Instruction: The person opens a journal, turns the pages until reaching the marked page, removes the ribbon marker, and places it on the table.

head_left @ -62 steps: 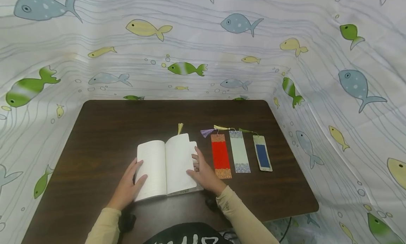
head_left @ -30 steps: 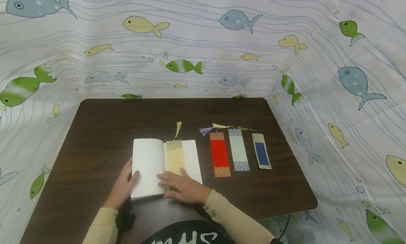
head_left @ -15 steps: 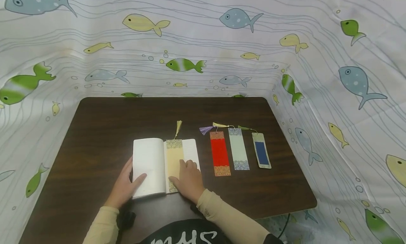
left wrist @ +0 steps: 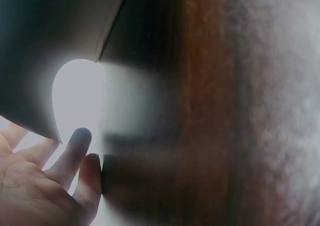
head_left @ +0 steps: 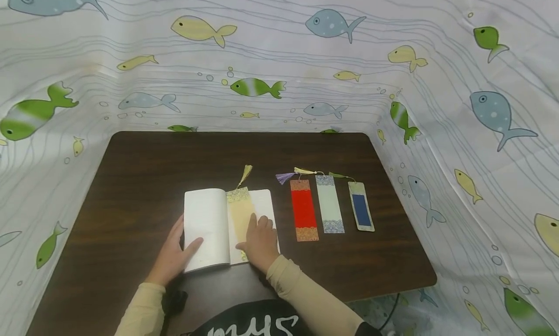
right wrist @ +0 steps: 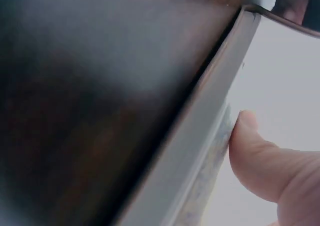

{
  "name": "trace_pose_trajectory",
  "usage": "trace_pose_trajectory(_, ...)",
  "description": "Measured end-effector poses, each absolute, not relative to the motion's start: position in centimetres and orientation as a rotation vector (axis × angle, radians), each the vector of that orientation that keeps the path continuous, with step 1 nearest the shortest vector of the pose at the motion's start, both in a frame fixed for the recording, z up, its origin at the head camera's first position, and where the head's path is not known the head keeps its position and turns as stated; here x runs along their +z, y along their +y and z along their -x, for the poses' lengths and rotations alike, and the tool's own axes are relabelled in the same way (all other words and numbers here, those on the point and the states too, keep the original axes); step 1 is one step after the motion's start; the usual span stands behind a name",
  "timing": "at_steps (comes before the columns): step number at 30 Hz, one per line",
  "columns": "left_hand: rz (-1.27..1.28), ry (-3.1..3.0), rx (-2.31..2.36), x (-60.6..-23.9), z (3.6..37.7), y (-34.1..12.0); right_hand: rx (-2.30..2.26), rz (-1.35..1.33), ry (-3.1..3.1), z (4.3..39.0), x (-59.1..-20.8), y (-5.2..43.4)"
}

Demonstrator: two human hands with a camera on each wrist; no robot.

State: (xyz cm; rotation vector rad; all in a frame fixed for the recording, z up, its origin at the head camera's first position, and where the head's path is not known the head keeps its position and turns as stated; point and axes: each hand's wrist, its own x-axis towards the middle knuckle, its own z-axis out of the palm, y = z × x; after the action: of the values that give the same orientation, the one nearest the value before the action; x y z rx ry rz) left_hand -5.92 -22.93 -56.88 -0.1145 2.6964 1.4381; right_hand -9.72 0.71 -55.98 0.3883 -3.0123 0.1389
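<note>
An open white book point(head_left: 205, 229) lies on the dark wooden table point(head_left: 144, 171). A pale yellow bookmark point(head_left: 241, 210) with a gold tassel point(head_left: 245, 174) lies slightly tilted on its right page, beside the spine. My right hand point(head_left: 260, 235) presses flat on the bookmark's lower part and the right page. Its thumb point(right wrist: 260, 153) shows on the page in the right wrist view, next to the book's edge point(right wrist: 200, 136). My left hand point(head_left: 176, 248) rests at the book's left edge, thumb on the left page. The left wrist view shows its fingers point(left wrist: 75, 153), blurred.
Three bookmarks lie side by side to the right of the book: a red one point(head_left: 304, 210), a pale green one point(head_left: 329, 204) and a blue one point(head_left: 361, 212), tassels pointing away. A fish-patterned white cloth point(head_left: 279, 59) surrounds the table.
A page was turned, uncovering the yellow bookmark. My right hand went from the page's right edge onto the bookmark, which now sits a little higher and tilted. The left hand stayed put.
</note>
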Motion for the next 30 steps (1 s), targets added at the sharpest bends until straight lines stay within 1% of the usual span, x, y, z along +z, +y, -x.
trace_pose_trajectory(3,0.102,2.702,1.441,-56.9,5.9,-22.8,0.354,-0.395,-3.029,10.0,-55.5,1.2)
trace_pose_trajectory(9,0.1,2.703,1.438,-57.0,6.1,-22.8,0.952,-0.436,-3.03,10.8,-55.2,3.2)
trace_pose_trajectory(13,0.092,2.701,1.451,-57.0,6.2,-22.8,1.063,-0.451,-3.071,11.7,-54.9,5.2)
trace_pose_trajectory(18,0.088,2.705,1.457,-57.1,6.2,-22.9,1.235,-0.335,-3.063,13.3,-54.5,8.3)
trace_pose_trajectory(23,0.09,2.7,1.454,-57.1,6.3,-22.9,1.267,-0.18,-2.98,15.3,-54.2,13.2)
trace_pose_trajectory(30,0.121,2.668,1.425,-56.8,6.3,-22.8,1.218,0.142,-2.927,17.6,-52.8,22.5)
